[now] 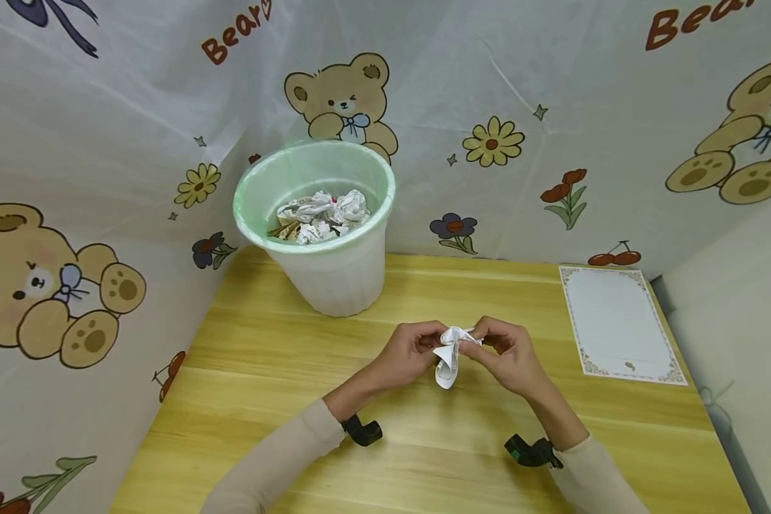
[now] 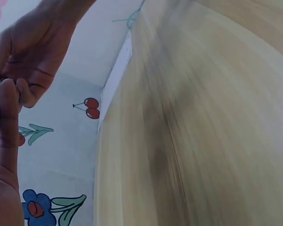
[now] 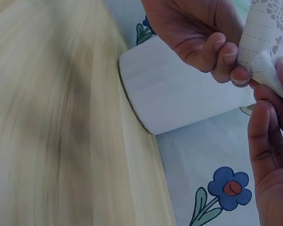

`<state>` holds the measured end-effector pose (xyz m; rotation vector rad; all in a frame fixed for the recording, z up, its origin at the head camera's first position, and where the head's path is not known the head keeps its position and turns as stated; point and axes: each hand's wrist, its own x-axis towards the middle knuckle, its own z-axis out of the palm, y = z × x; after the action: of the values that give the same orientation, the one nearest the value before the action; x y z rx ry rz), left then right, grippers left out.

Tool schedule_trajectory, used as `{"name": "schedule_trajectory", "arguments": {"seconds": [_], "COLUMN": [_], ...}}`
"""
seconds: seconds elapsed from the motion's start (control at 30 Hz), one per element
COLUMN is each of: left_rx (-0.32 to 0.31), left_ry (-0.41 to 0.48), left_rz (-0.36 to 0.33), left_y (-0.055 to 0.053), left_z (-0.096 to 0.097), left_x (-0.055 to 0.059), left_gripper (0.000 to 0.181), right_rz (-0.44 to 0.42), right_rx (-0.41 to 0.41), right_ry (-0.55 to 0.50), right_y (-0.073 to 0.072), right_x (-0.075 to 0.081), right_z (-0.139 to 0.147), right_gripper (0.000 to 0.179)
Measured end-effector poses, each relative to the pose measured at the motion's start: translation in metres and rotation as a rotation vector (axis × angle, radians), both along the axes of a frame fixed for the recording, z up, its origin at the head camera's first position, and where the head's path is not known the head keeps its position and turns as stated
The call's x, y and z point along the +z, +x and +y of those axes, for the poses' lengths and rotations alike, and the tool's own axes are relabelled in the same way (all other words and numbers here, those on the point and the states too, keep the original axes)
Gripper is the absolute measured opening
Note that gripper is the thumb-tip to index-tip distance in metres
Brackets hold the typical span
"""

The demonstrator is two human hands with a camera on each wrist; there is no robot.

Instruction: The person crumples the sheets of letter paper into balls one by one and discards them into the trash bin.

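Both hands pinch a crumpled sheet of paper [image 1: 448,357] above the middle of the table. My left hand [image 1: 412,351] grips its left side, and my right hand [image 1: 506,355] has its right side between thumb and fingers. A folded end of the sheet hangs down between the hands. In the right wrist view the paper [image 3: 262,47] shows dashed lines and a grey flower print. The left wrist view catches the right hand [image 2: 37,52] close to the left fingertips, with most of the paper out of frame.
A white bin [image 1: 340,278] with a green liner stands at the back left, holding several crumpled papers [image 1: 318,214]. Flat at the right edge of the wooden table [image 1: 244,400] lies a sheet with an ornate border [image 1: 623,325]. A bear-print cloth [image 1: 417,200] hangs behind.
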<state>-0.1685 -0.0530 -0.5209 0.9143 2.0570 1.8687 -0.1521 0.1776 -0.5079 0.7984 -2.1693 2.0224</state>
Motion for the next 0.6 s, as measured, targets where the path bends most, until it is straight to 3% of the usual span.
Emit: {"name": "schedule_trajectory", "arguments": {"seconds": [0.33,0.5,0.6], "left_rx": [-0.156,-0.119,-0.072], "left_ry": [-0.102,-0.086,-0.091], "left_rz": [0.041,0.048,0.049], "left_y": [-0.002,-0.004,-0.003], "left_z": [-0.005,-0.006,-0.006], "left_x": [0.015,0.019,0.017], "left_gripper": [0.032,0.033,0.03], "right_rz": [-0.002,-0.031,-0.038], "right_rx": [0.134,0.2,0.192], "right_ry": [-0.242,-0.276,-0.244], "right_y": [-0.008,-0.008,-0.007], "right_x": [-0.008,-0.007,-0.006], "right_z": [0.012,0.009,0.005], "right_gripper": [0.018,0.016,0.016]}}
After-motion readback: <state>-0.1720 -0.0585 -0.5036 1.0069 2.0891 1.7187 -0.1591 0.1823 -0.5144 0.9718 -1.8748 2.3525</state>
